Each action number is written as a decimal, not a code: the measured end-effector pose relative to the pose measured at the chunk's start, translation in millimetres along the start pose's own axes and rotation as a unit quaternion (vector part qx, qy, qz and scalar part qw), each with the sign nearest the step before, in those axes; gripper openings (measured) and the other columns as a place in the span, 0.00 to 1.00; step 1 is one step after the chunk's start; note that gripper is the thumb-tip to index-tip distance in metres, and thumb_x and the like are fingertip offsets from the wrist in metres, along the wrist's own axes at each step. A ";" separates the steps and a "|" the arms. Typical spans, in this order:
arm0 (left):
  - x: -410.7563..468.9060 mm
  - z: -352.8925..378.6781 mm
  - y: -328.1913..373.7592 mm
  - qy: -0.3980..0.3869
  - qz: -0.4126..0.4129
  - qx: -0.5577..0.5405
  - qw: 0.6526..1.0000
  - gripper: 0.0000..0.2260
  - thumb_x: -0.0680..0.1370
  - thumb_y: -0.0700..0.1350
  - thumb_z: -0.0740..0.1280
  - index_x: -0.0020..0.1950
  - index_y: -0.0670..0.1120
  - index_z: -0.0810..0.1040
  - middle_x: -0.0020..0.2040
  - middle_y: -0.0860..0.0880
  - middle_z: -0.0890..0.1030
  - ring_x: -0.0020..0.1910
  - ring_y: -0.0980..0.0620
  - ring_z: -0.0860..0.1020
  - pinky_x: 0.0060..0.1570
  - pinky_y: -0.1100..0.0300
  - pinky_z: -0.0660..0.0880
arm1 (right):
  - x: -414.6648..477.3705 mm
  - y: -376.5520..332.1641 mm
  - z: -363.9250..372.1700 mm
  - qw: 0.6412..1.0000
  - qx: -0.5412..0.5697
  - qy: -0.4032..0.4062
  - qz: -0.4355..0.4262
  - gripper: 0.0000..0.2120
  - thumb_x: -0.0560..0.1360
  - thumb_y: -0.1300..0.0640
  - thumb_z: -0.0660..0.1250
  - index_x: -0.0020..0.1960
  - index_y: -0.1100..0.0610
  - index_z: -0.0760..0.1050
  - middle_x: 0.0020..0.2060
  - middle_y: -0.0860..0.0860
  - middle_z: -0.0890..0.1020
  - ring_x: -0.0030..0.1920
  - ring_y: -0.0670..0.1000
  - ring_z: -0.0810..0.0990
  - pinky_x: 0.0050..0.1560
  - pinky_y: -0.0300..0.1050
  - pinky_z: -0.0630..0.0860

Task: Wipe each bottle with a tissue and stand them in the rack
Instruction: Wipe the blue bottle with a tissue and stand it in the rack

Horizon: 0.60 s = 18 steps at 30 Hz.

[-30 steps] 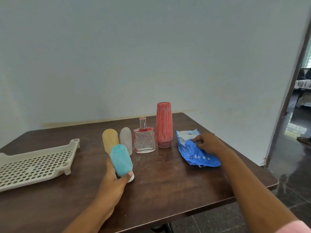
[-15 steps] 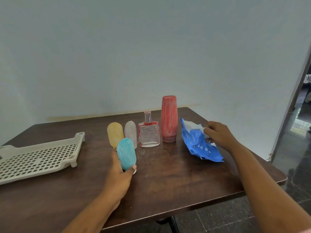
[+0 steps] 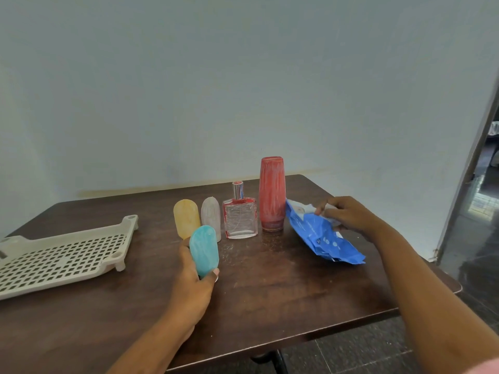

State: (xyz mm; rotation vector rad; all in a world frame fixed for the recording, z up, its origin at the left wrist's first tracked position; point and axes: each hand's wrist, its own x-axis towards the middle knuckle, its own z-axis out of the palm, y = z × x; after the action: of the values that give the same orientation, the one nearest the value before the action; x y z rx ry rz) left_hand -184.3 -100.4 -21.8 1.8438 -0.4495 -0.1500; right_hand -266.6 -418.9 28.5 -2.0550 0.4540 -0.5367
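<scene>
A dark wooden table (image 3: pixel 283 287) stands against a pale wall, seen from above the person's own arms. A clear glass bottle (image 3: pixel 239 221) with a silver neck and red edges stands upright toward the far side, and every place here is given from it. Well to its left, a cream plastic rack (image 3: pixel 62 255) with a grid of holes lies flat on the table. Nearer on the left stands a yellow bottle (image 3: pixel 186 218). Just beside the glass bottle is a white bottle (image 3: pixel 210 215). Both have rounded tops.

In front and to the left of the glass bottle, the left hand (image 3: pixel 193 287) grips a teal bottle (image 3: pixel 204 251) round its lower end. The thumb lies across the near side and the fingers wrap behind. The teal bottle points up with a slight lean, and whether its base touches the table cannot be told.

Just right of the glass bottle stands a tall red bottle (image 3: pixel 272 194). Further right lies a crumpled blue packet (image 3: pixel 321 238), its open end near the red bottle. The right hand (image 3: pixel 348 215) rests on the packet with fingers curled, pinching a bit of white tissue (image 3: pixel 330 211) at the opening. All the bottles are apart from the rack
</scene>
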 end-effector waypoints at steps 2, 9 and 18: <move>-0.2 -0.7 0.7 0.001 0.004 0.002 1.000 0.33 0.79 0.38 0.65 0.76 0.54 0.50 0.70 0.48 0.66 0.64 0.51 0.68 0.52 0.60 0.70 | -1.4 -3.5 -0.5 0.999 0.045 0.017 0.016 0.10 0.75 0.66 0.60 0.45 0.62 0.80 0.41 0.49 0.78 0.38 0.48 0.74 0.26 0.34 0.72; -0.3 -0.6 -0.8 -0.003 0.008 0.018 1.000 0.34 0.80 0.38 0.64 0.77 0.54 0.47 0.72 0.47 0.65 0.67 0.48 0.67 0.59 0.55 0.71 | -8.1 -4.5 -1.4 0.946 0.310 0.095 0.012 0.11 0.79 0.61 0.58 0.48 0.54 0.78 0.53 0.55 0.76 0.52 0.58 0.75 0.49 0.60 0.79; 2.5 -12.0 -0.6 0.005 0.030 0.097 0.995 0.37 0.80 0.41 0.64 0.78 0.54 0.40 0.75 0.45 0.62 0.69 0.45 0.68 0.58 0.55 0.70 | -35.8 -58.3 75.3 0.876 0.482 0.019 0.027 0.15 0.79 0.69 0.54 0.57 0.58 0.76 0.52 0.55 0.79 0.46 0.53 0.79 0.41 0.44 0.81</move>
State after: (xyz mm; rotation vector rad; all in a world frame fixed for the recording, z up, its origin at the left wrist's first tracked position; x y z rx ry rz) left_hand -178.0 -90.5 -18.3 2.0173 -0.5267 -0.0591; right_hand -249.8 -318.9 36.4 -1.0656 0.1869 -0.6062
